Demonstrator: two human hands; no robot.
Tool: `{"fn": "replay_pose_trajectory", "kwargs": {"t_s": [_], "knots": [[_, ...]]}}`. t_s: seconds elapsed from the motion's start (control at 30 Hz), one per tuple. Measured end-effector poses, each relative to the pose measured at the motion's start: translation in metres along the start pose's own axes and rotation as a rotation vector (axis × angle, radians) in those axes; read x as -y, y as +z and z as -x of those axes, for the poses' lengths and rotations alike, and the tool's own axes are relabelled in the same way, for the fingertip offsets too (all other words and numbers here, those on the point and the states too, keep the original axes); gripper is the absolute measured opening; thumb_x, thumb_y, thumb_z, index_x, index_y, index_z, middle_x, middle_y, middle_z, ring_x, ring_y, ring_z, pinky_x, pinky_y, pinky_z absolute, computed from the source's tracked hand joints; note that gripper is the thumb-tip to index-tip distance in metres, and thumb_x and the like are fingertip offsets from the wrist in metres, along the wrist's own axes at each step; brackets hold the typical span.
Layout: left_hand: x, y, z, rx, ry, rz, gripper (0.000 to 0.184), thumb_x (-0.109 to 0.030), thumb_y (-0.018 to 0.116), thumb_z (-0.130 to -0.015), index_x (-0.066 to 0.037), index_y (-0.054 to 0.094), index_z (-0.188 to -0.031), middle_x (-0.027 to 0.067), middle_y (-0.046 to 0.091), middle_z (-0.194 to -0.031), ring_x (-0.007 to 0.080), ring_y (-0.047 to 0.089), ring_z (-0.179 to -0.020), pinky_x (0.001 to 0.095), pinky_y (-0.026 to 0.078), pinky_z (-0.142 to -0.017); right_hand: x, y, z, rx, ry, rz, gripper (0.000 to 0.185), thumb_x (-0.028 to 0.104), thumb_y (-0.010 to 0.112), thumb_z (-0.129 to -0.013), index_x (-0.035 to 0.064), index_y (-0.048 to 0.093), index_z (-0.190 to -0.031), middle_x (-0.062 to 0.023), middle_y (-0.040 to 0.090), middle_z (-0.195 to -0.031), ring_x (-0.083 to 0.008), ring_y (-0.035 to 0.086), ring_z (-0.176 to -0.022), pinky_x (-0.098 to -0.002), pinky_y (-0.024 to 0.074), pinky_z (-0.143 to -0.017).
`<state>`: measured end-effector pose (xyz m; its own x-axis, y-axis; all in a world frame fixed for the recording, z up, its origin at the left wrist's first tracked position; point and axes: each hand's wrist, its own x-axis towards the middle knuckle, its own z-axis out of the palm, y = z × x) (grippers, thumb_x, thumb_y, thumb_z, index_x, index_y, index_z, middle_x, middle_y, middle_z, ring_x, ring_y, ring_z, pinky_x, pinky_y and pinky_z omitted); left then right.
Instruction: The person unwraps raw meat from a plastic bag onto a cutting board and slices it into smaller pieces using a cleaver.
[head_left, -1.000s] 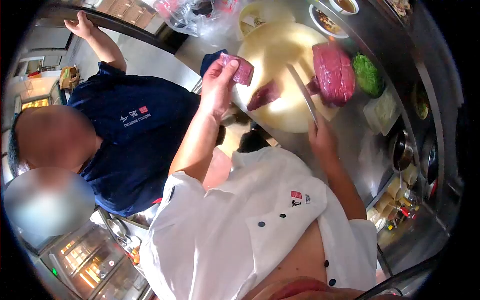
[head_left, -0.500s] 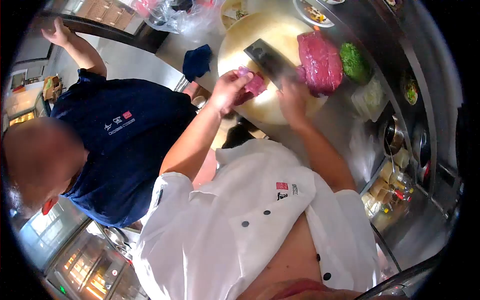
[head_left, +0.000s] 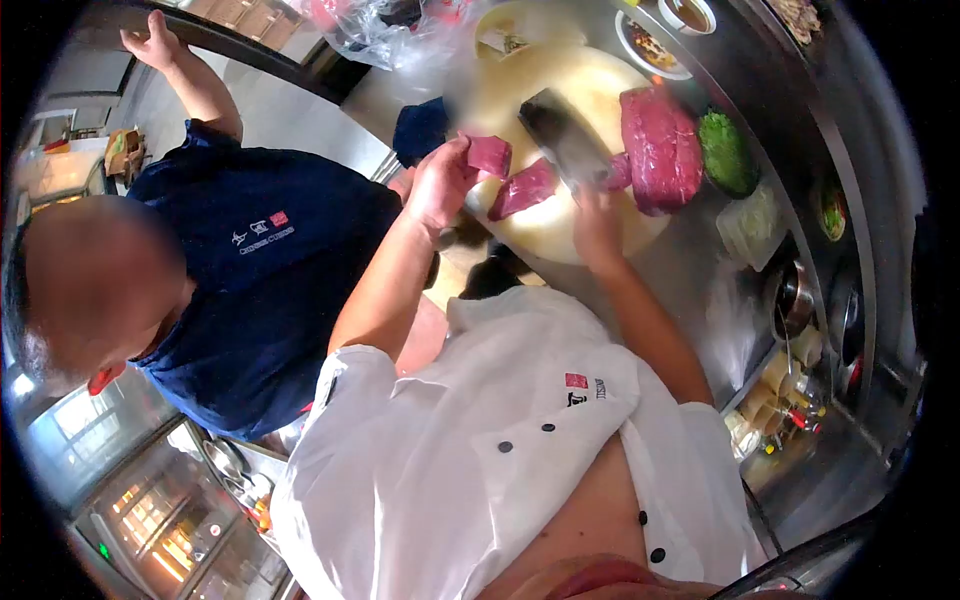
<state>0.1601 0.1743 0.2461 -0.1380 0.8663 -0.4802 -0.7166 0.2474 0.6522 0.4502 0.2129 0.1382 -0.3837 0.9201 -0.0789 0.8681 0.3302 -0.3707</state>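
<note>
My left hand (head_left: pixel 438 184) is closed on a small piece of red meat (head_left: pixel 489 157), held over the left edge of the round cutting board (head_left: pixel 572 232). Just below and right of it, another piece of meat (head_left: pixel 524 190) lies on the board. My right hand (head_left: pixel 598 226) is wrapped round the handle of a wide cleaver (head_left: pixel 563 136), whose blade is slightly blurred above the board. Right of the cleaver a small piece of meat (head_left: pixel 620 172) touches or nearly touches a large block of meat (head_left: pixel 661 150) at the board's right side.
Dark blue cloth (head_left: pixel 420 131) lies left of the board. Green vegetables (head_left: pixel 727 154) and a clear plastic container (head_left: pixel 752 230) stand to the right. Bowls (head_left: pixel 652 48) and a plastic bag (head_left: pixel 410 40) sit beyond. A person in dark blue (head_left: pixel 262 270) stands at the left.
From half a second ago, my left hand has raised its meat off the lower piece, moving left. The cleaver stays in my right hand, its broad face now showing, unlike the edge-on view one second ago.
</note>
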Motion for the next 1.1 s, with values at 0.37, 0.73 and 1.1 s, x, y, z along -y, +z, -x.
{"fn": "replay_pose_trajectory", "kwargs": {"t_s": [0.37,0.73,1.1], "knots": [[0.000,0.024,0.014,0.080,0.112,-0.204,0.020,-0.020,0.060,-0.103,-0.004,0.063,-0.114,0.0056,0.068,-0.110,0.0164,0.065,-0.098,0.0335,0.051,-0.093,0.061,-0.078,-0.019,0.266,0.423,-1.857,0.064,0.056,0.050,-0.102,-0.0006,0.059,-0.132,-0.0148,0.059,-0.133,-0.0293,0.048,-0.133,-0.0456,0.0311,-0.117],[0.011,0.095,0.015,0.319,0.201,-0.771,0.028,-0.014,0.075,-0.092,0.002,0.063,-0.111,0.0061,0.069,-0.093,0.0113,0.064,-0.080,0.0267,0.052,-0.068,0.086,-0.073,-0.030,0.484,0.338,-2.726,0.086,0.076,0.042,-0.093,0.0013,0.062,-0.131,-0.0136,0.068,-0.127,-0.0264,0.063,-0.117,-0.0429,0.0419,-0.109],[-0.031,0.140,0.050,0.393,0.267,-0.738,0.033,-0.003,0.075,-0.090,0.006,0.060,-0.118,0.0099,0.072,-0.101,0.0130,0.068,-0.090,0.0281,0.056,-0.077,0.083,-0.085,-0.020,0.580,-0.009,-3.017,0.102,0.080,0.046,-0.089,0.0003,0.035,-0.152,-0.0177,0.045,-0.152,-0.0310,0.042,-0.141,-0.0497,0.0248,-0.121]]}}
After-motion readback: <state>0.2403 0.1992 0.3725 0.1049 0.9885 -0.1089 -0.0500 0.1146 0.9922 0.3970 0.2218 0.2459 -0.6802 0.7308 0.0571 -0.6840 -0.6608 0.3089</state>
